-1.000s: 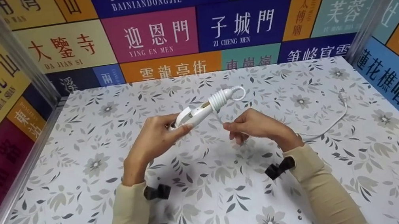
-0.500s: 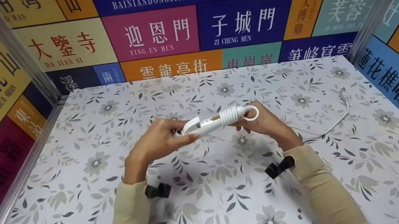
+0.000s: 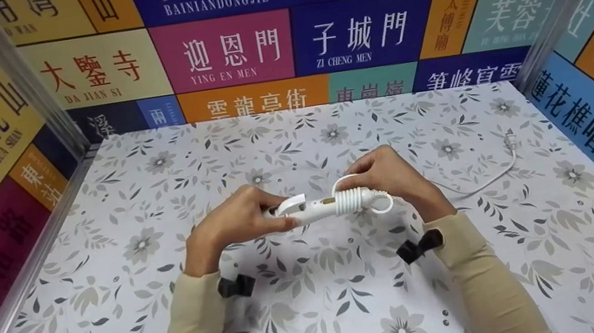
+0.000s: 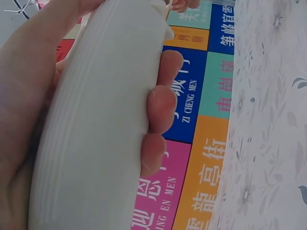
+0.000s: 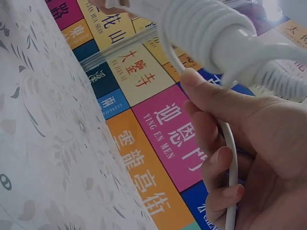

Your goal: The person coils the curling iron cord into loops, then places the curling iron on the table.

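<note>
My left hand (image 3: 242, 217) grips a white corded hair-styling iron (image 3: 313, 213) at its wide end, holding it nearly level over the table. In the left wrist view, the ridged white iron (image 4: 96, 120) fills the palm and several fingertips (image 4: 162, 109) curl round its far side. Toward the iron's other end the white cord (image 3: 349, 201) lies in several tight coils, close to its ribbed base. My right hand (image 3: 391, 175) is just beyond these coils. In the right wrist view its thumb and fingers pinch the loose cord (image 5: 231, 158), which runs down across the palm.
The cord's plug end (image 3: 511, 140) lies on the flower-patterned table (image 3: 321, 317) at the right, with a slack stretch of cord (image 3: 482, 188) leading to it. Panels with colourful sign lettering (image 3: 231, 52) stand behind and at both sides. Each wrist carries a black camera mount.
The iron has come nearer to the person and levelled out from its earlier tilt. My right hand has passed from the near side, under the iron, to its far side, bringing the cord round.
</note>
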Demonstrator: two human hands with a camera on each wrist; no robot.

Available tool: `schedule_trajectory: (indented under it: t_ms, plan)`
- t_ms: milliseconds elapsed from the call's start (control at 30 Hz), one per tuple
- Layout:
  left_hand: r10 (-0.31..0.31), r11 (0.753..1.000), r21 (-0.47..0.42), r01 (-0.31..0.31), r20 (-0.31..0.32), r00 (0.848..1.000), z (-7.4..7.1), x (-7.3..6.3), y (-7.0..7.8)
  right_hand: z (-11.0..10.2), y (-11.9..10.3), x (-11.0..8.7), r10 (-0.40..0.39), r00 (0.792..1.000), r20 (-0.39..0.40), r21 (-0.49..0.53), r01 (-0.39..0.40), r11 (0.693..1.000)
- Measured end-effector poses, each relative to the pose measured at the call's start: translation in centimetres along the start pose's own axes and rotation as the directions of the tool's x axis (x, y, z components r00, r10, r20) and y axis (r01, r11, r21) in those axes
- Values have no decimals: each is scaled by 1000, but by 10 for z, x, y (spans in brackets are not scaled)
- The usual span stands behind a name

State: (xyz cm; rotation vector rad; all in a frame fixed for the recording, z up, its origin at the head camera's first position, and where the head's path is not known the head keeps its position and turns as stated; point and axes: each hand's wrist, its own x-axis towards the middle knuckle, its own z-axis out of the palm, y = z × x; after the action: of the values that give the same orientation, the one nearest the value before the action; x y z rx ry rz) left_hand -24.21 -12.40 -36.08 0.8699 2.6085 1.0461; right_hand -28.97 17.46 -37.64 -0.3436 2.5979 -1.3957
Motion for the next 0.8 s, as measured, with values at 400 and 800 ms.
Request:
schedule_trajectory:
  t_ms: [400, 800]
  plan:
    - [-36, 998, 48, 35, 25, 999, 2, 2, 1, 3, -19, -12, -174, 983, -66, 0, 174, 985]
    - [-89, 988, 122, 95, -53, 995, -1, 0, 2, 15, -40, -29, -295, 947, -128, -199, 266, 943]
